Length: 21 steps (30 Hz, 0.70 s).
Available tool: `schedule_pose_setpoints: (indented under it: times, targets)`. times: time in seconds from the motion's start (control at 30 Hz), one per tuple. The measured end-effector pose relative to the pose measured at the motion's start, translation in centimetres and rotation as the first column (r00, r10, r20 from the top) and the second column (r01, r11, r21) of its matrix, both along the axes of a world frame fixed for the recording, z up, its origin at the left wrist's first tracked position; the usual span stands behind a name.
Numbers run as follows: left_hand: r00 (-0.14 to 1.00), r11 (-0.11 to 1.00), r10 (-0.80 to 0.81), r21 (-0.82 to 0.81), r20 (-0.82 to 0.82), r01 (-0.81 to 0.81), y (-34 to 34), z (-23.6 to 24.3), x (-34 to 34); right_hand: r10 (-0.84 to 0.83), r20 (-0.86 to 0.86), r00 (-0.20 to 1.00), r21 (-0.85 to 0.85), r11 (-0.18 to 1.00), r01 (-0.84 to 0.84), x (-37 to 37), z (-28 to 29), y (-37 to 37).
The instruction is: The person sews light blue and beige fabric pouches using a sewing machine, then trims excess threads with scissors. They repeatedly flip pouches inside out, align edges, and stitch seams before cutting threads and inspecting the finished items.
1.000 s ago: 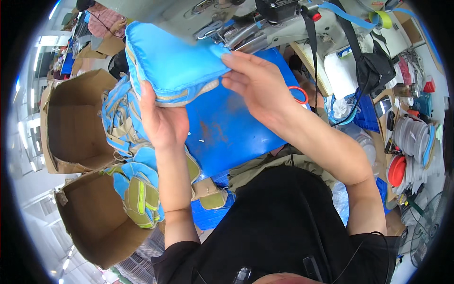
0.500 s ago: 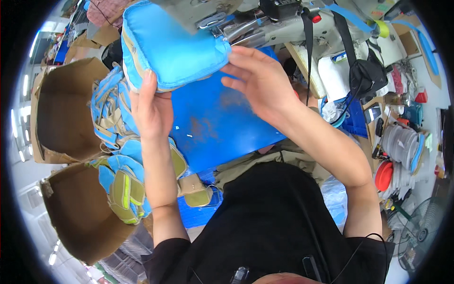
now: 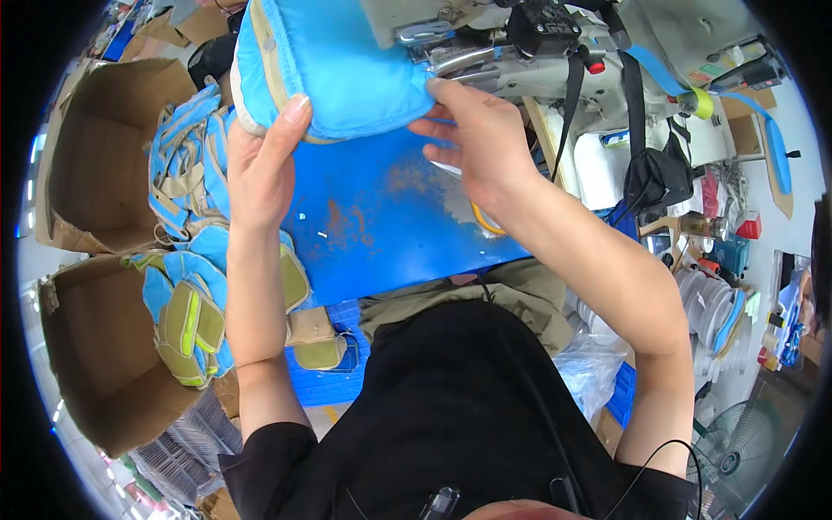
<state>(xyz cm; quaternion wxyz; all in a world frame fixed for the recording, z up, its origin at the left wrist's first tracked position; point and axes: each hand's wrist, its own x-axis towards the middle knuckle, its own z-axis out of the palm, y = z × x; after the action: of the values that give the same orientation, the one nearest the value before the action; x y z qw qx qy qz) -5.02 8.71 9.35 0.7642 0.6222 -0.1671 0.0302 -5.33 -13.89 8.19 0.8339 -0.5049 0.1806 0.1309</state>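
Observation:
A light blue fabric bag piece (image 3: 351, 78) with a beige zip-like strip along its left side lies at the sewing machine (image 3: 468, 59). Its right corner reaches under the metal parts of the machine head. My left hand (image 3: 264, 169) grips the near left edge, thumb on top and the other fingers hidden beneath. At the right corner, my right hand (image 3: 492, 139) pinches the edge close to the machine, its other fingers loosely curled. Below lies the blue tabletop (image 3: 381, 225), worn brown in patches. An orange loop (image 3: 487, 221) shows just under my right wrist.
Two open cardboard boxes (image 3: 113, 169) stand at the left. Beside them are piled blue and beige bag pieces (image 3: 186, 178) and olive ones (image 3: 186, 321). A black pouch (image 3: 659, 178) hangs from the machine by straps. At the lower right stands a fan (image 3: 728, 459).
The whole view has shifted and turned a little. My left thumb sits further over the bag piece's edge, and the orange loop has come into sight. Both hands keep hold of the piece.

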Motion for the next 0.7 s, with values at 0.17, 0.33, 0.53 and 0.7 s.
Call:
schedule_pose_setpoints:
  times: [0.17, 0.33, 0.53, 0.7]
  targets:
    - [1.000, 0.999, -0.018, 0.042, 0.015, 0.017, 0.4, -0.4, 0.0, -0.032, 0.032, 0.999, -0.068, 0.997, 0.034, 0.1, 0.0, 0.6]
    - [1.000, 1.000, -0.001, 0.026, 0.004, 0.001, 0.4, -0.5, 0.0, -0.029, 0.026, 0.999, -0.062, 0.998, 0.030, -0.1, 0.3, 0.6]
    - [0.998, 0.999, 0.055, 0.002, -0.008, -0.055, -0.6, 0.2, -0.3, -0.034, 0.000, 0.999, -0.046, 0.998, 0.034, -0.1, 0.3, 0.6]
    - [0.999, 0.999, 0.044, 0.014, -0.005, -0.044, -0.5, 0.2, -0.3, -0.035, -0.025, 0.999, -0.024, 0.999, 0.035, -0.2, 0.2, 0.7]
